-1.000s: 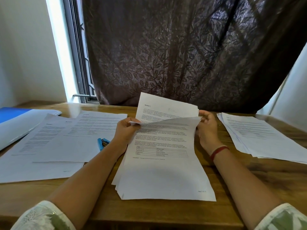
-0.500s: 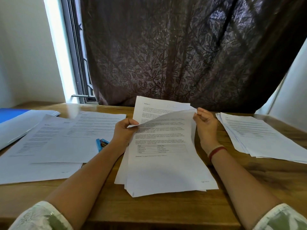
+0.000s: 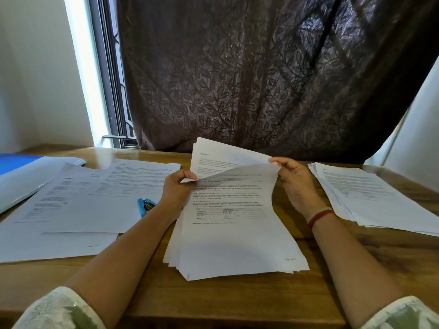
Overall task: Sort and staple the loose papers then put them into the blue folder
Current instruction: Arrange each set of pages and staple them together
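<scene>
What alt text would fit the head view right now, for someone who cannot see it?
Both hands hold a stack of printed papers on a wooden table: the left hand pinches the top sheet's left corner, the right hand lifts its right corner. A blue stapler lies left of it beside spread sheets, a blue folder far left, another pile at right.

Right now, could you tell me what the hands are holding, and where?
Both hands grip the top sheet of the middle stack: left hand at its upper-left corner, right hand at its upper-right.

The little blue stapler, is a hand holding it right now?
No, the small blue stapler lies alone on the wooden table beside the left hand, which grips paper.
</scene>
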Tool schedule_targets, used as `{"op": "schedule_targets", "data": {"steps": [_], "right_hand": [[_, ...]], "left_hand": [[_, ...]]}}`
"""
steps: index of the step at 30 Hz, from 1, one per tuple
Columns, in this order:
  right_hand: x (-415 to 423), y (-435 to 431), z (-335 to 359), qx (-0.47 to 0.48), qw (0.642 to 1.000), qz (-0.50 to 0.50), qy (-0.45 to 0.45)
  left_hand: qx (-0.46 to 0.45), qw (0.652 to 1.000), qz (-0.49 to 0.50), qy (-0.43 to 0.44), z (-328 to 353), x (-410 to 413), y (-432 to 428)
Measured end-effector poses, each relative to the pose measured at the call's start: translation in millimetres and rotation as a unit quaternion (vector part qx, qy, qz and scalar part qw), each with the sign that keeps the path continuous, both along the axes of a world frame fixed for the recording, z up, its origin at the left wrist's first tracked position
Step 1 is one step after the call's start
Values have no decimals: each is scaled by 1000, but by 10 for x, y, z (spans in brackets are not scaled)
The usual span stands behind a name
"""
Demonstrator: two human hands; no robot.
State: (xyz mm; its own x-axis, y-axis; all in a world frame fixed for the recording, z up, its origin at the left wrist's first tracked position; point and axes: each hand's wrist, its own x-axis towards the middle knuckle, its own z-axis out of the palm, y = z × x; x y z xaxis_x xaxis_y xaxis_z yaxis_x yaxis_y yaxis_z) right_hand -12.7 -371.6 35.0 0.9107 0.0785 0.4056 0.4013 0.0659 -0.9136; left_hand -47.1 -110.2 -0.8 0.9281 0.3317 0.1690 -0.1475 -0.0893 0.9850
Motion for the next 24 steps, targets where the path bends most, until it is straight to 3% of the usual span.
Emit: {"op": "schedule_targets", "data": {"steps": [6,11,13,15,17,19,24], "right_hand": [[11,-90,44,-2,968,249,36],[-1,-60,12,-10,955,287,71],[5,-60,36,53,972,214,79],[97,-90,19,85,989,53,104],[190,-126,-51,-2,987,-98,127],[241,-163,-151,-69,983,-101,136],[235,-58,-125,-48,985,-122,116]], "left_hand": [[-14,1000,21,-2,13,-18,-37],[-10,999,30,-4,58,-20,-7],[-32,999,21,-12,67,-30,-5],[-43,999,25,3,81,-12,-8],[-42,998,35,20,105,-23,-28],[-62,998,23,20,111,-26,-44],[-73,997,20,16,122,-50,-48]]}}
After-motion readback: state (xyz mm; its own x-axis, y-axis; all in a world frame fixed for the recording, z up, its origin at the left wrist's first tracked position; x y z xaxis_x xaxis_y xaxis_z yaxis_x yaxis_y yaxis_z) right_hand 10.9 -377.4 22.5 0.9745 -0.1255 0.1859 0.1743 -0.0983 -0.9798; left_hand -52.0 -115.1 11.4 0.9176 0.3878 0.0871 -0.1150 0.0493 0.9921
